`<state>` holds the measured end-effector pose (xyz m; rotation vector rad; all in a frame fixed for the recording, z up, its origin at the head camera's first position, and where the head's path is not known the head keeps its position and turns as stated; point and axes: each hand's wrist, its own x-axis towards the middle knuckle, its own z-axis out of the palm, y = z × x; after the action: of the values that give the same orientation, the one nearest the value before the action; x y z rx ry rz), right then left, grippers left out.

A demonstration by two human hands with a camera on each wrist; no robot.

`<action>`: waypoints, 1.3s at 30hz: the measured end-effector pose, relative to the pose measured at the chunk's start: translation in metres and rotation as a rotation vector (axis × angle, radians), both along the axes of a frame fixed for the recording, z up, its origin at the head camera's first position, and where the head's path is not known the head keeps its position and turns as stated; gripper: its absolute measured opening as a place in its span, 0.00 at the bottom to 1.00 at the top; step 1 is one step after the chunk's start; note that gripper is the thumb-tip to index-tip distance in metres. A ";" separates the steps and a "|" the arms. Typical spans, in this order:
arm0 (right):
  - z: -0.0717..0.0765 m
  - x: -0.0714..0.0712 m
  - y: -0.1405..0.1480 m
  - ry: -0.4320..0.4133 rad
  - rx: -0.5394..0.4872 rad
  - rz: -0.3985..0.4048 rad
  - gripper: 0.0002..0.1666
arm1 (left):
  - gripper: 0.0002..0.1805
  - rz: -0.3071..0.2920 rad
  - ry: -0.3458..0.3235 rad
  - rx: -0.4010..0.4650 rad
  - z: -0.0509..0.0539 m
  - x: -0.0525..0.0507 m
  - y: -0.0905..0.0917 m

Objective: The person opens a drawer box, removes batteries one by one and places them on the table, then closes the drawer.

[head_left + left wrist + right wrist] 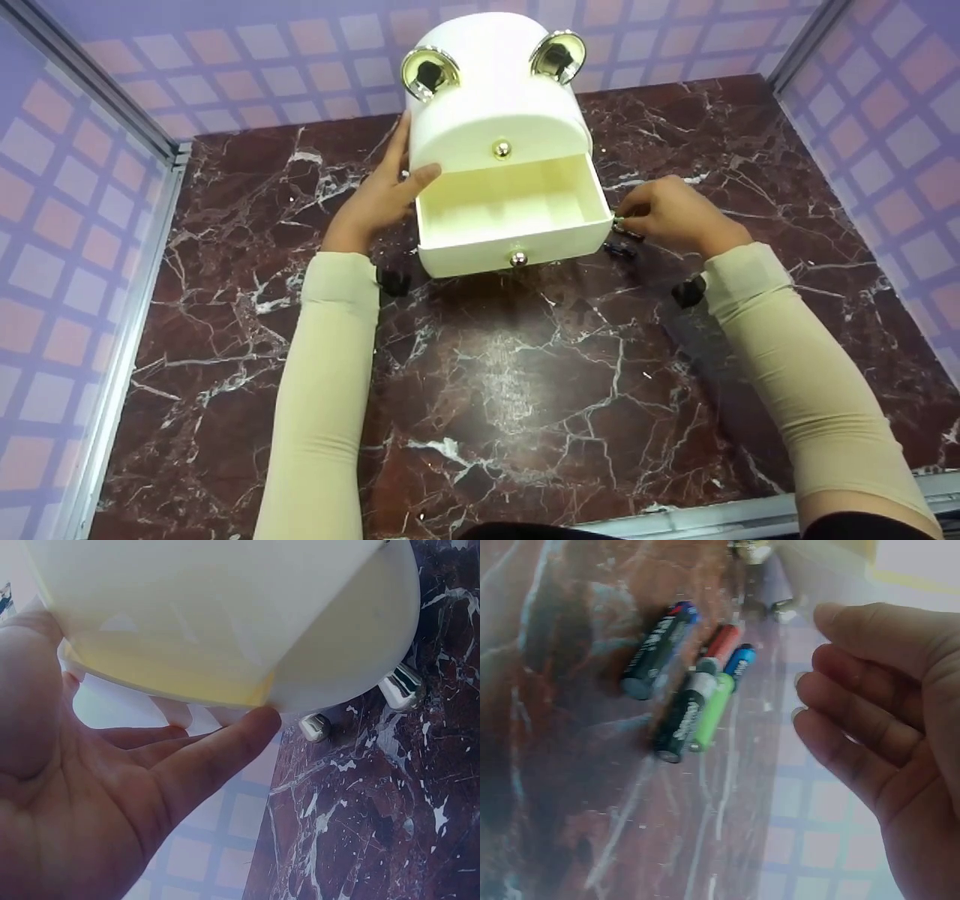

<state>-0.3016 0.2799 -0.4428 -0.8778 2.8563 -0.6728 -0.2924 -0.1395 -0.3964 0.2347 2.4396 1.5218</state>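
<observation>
A white cabinet (501, 131) with a rounded top has its lower drawer (517, 251) pulled out, nothing visible inside. My left hand (380, 191) rests on the cabinet's left side, fingers stretched along the wall and thumb near the front edge above the drawer. From the left wrist, straight fingers (217, 757) touch the white wall. Right of the drawer, my right hand (671, 214) is low over the table. Several batteries lie near it, among them a black battery (660, 652) and a green battery (714, 712). In the right wrist view the loosely bent fingers hold nothing.
Two shiny gold-rimmed round ornaments, left (430, 73) and right (559, 58), stick out on the cabinet top. Silver knobs are on both drawer fronts. Patterned panels (45, 255) bound the dark red marbled table (495, 405) at the back and sides.
</observation>
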 end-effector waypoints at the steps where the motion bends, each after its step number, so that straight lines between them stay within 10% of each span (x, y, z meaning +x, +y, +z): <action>1: 0.003 0.000 0.001 0.001 -0.011 -0.006 0.07 | 0.51 0.000 -0.002 -0.002 0.001 0.001 0.000; 11: 0.033 0.004 0.000 0.070 -0.089 0.016 0.08 | 0.50 -0.014 -0.034 -0.005 0.025 0.015 0.008; 22: 0.063 0.012 -0.012 0.136 -0.285 0.117 0.05 | 0.50 -0.021 0.019 -0.015 0.000 -0.001 -0.001; 39: 0.093 0.019 -0.048 0.159 -0.253 0.269 0.06 | 0.50 -0.007 0.015 -0.053 0.001 0.000 -0.001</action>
<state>-0.2830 0.2316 -0.3497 -1.3795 2.7446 -0.9821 -0.2926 -0.1406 -0.3955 0.2445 2.4840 1.4556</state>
